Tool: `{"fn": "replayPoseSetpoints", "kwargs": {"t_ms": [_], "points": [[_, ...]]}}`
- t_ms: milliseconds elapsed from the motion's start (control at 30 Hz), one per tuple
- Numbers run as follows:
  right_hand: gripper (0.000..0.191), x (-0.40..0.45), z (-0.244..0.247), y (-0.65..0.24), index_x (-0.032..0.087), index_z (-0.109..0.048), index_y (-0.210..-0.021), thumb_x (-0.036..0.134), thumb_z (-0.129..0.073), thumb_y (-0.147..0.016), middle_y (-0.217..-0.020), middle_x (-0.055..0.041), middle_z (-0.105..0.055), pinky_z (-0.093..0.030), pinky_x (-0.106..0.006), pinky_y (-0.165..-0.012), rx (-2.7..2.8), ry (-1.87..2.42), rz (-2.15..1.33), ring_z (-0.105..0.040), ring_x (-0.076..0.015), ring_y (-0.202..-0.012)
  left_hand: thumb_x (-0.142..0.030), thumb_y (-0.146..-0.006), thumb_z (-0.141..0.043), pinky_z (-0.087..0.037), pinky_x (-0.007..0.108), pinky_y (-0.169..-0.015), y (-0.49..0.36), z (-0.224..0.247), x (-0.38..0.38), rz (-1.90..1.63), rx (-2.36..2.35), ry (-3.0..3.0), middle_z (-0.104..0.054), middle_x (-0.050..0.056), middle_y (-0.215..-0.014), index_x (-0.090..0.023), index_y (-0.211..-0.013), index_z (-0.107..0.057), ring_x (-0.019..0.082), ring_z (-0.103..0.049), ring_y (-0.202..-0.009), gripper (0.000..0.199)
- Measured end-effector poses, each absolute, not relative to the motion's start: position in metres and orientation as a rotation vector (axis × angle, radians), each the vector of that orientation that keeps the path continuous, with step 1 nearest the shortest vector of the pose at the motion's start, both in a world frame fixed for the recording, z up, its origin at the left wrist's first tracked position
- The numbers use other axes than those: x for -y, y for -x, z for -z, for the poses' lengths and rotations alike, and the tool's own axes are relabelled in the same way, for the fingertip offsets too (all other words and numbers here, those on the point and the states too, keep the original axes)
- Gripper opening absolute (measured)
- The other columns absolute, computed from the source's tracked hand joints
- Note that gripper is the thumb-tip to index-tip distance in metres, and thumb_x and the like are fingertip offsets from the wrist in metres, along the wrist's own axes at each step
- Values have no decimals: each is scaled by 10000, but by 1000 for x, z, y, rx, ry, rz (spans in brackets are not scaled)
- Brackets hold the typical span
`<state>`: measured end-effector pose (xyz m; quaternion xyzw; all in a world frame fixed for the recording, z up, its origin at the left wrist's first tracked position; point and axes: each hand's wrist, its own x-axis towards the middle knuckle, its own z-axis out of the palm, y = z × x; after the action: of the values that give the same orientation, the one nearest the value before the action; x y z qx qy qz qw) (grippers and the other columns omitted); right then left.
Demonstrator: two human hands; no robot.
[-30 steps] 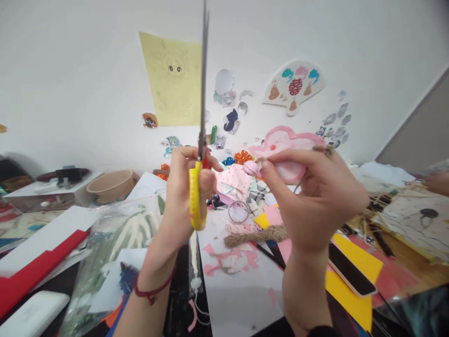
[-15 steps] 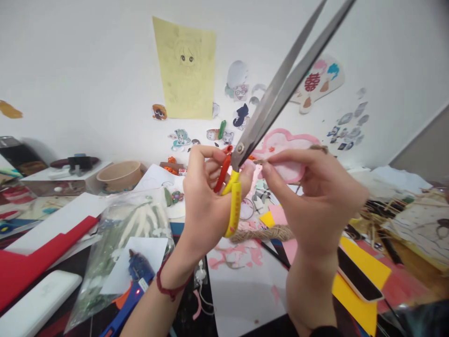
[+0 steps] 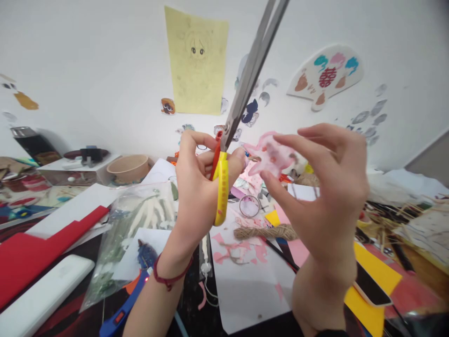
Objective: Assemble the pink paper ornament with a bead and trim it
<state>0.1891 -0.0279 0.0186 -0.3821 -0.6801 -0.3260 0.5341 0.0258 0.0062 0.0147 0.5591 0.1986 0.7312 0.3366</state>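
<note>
My left hand [image 3: 203, 187] is closed on scissors [image 3: 221, 187] with yellow and red handles; their long blades point up and a little right, nearly together. Between the hands is a pink flower-shaped piece [image 3: 271, 157] with a short bit of twine at its left side. The thumb tip of my left hand is near that twine; whether it pinches it is hard to tell. My right hand [image 3: 322, 187] has its thumb and fingers spread apart, just in front of the flower piece's right part, with nothing visibly gripped.
A twine bundle [image 3: 264, 232] lies behind a white sheet [image 3: 249, 295] with pink scraps. A blue glue gun [image 3: 128, 299] with a lit red light and a white power bank [image 3: 49, 292] are at left. A phone [image 3: 372, 283] rests on yellow paper at right.
The fingers of my right hand have opened from a pinch at the twine. The scissors have swung more upright, their blades closer together. The view has shifted slightly left.
</note>
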Motion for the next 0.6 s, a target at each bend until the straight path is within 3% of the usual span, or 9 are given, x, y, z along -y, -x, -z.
{"fn": "replayPoseSetpoints", "kwargs": {"t_ms": [200,300,433,600], "points": [[190,24,-15,-180,256,-766,-1083,190,-729,-909,-1089,-77,-757,-581,-432,-880,1665,847,744,-717,-254,-1029,-311,-867,-801,-273,228,-412,-23,-16,-4,-1785,-539,-1451,-430,-110,-511,-239,-903,-489,74,-371,-418,322],[153,22,-14,-177,248,-758,-1068,266,-737,-918,-1043,-69,-772,-600,-411,-848,1645,812,695,-734,-241,-987,-363,-877,-796,-286,243,-425,-23,-15,-5,-1771,-552,-1460,-445,-105,-498,-237,-899,-481,85,-403,-414,340],[435,23,-14,-174,208,-726,-1172,485,-799,-845,-1128,-115,-762,-615,-451,-872,1666,764,671,-730,-295,-1062,-377,-846,-831,-297,243,-435,-25,-16,-4,-1793,-551,-1448,-485,-97,-557,-239,-910,-488,79,-431,-433,376],[296,26,-15,-170,257,-709,-1184,241,-751,-892,-1138,-91,-766,-633,-443,-883,1672,828,629,-734,-272,-1058,-298,-865,-814,-338,220,-460,-26,-17,0,-1795,-530,-1435,-590,-69,-657,-236,-926,-478,66,-472,-482,347]]}}
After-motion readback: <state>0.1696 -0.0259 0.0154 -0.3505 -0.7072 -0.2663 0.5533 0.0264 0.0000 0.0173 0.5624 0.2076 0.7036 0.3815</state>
